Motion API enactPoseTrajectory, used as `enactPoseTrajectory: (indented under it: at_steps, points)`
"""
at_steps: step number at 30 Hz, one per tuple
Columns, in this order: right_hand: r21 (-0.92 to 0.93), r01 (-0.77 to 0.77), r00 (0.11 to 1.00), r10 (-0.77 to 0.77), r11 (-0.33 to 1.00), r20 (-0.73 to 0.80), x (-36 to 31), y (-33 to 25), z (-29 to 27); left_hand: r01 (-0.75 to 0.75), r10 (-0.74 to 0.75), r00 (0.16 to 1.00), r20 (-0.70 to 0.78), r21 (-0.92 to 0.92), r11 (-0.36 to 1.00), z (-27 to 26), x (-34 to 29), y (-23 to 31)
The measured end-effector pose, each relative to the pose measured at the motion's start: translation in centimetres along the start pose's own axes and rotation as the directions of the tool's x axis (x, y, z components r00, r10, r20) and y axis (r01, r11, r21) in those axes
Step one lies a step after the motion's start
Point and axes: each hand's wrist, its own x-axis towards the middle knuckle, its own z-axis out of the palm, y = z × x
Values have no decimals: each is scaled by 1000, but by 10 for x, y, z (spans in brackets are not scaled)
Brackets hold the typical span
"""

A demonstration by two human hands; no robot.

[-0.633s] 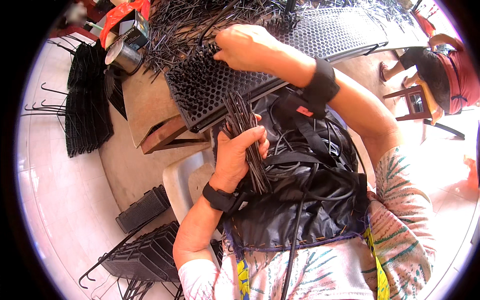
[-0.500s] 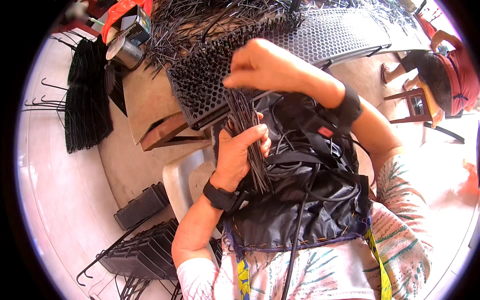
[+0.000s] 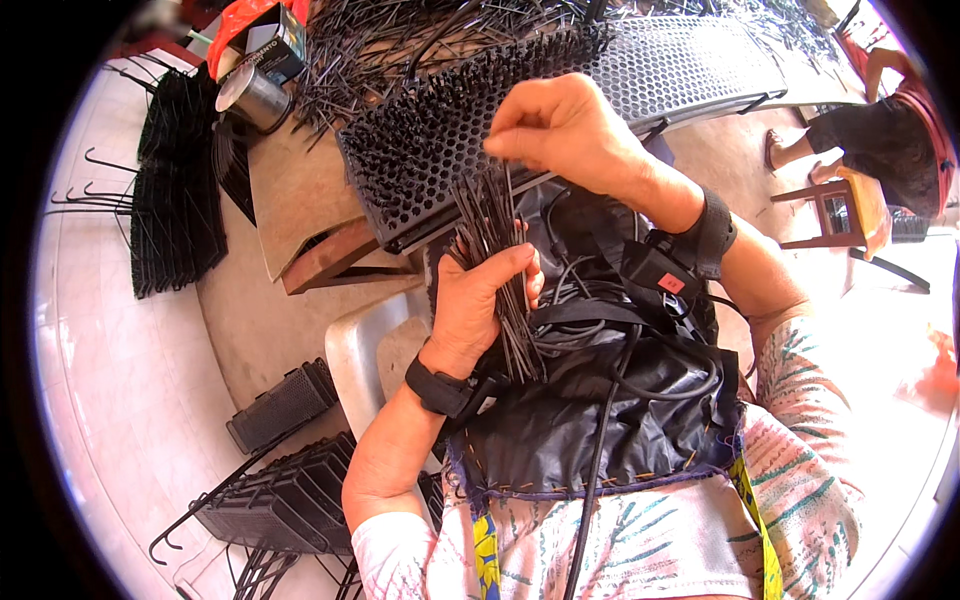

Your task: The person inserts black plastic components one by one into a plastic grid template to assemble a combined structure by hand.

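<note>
A bundle of thin black strips [image 3: 512,325] stands nearly upright over my lap, gripped in my left hand [image 3: 475,295] with the thumb across its front. Just above the bundle's top ends is my right hand [image 3: 565,130], its thumb and fingers pinched together. One strip seems to rise toward those fingertips, but whether they hold it I cannot make out. Behind both hands lies a black perforated panel [image 3: 430,190] with hexagonal holes. Short black strips stick up densely from its left and far parts, while holes nearer my right hand show bare.
Loose black strips [image 3: 350,70] heap behind the panel, near a metal can [image 3: 255,97] and a box [image 3: 278,48]. Stacked black racks with hooks [image 3: 178,190] stand left; more black baskets [image 3: 285,500] sit lower left. A person [image 3: 875,150] is by a wooden stool [image 3: 845,210] at right.
My right hand has moved right, away from the panel's left part, still pinched. My left hand and the bundle have hardly moved. The person at the right has shifted.
</note>
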Motion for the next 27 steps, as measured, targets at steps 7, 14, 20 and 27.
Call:
enactPoseTrajectory:
  at_steps: [7,14,20,27]
  points:
    - [-269,-312,877,168,911,-450,26,4,0,23,-22,998,55,-9,1000,-4,1,-1]
    - [-463,20,900,-218,886,-376,35,21,23,6,-5,999,-39,23,1000,1,1,-1]
    - [-439,108,969,-192,892,-153,26,28,32,-23,23,1000,-5,-14,1000,0,1,-3]
    - [-75,-494,869,491,866,-65,17,-20,8,-5,6,998,68,-18,1000,-4,1,-2]
